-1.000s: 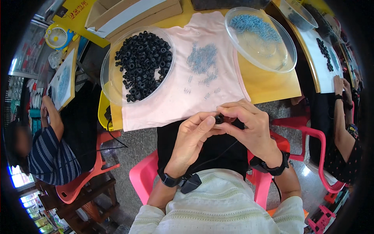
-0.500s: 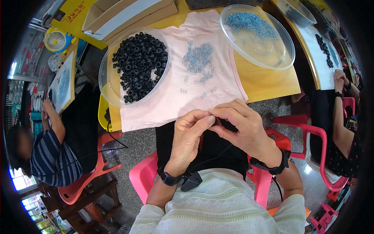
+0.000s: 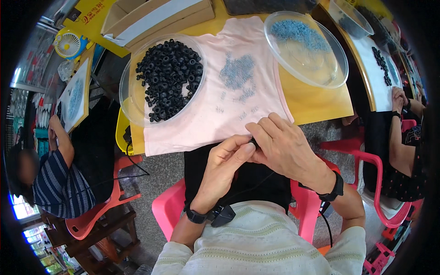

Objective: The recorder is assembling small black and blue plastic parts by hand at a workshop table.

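Observation:
My left hand is closed, thumb and forefinger pinching a small black part just beyond the near edge of the cloth, above my lap. My right hand meets it there, its bent fingers closed against the same part; its fingertips are partly hidden behind the hand's back. A pale pink cloth shaped like a shirt lies over the table's near side. On it rests a loose pile of tiny blue-grey pieces, with several strays nearer me. Many similar black parts fill a clear round tray at the left.
Another clear round tray at the right holds more blue-grey pieces. A cardboard box stands at the table's back left. People sit at neighbouring tables on both sides, the left one in a striped shirt. Pink chairs stand nearby.
My right hand has turned so that its back faces up more, with the fingers curled over the black part. My left hand keeps its pinch nearly in place.

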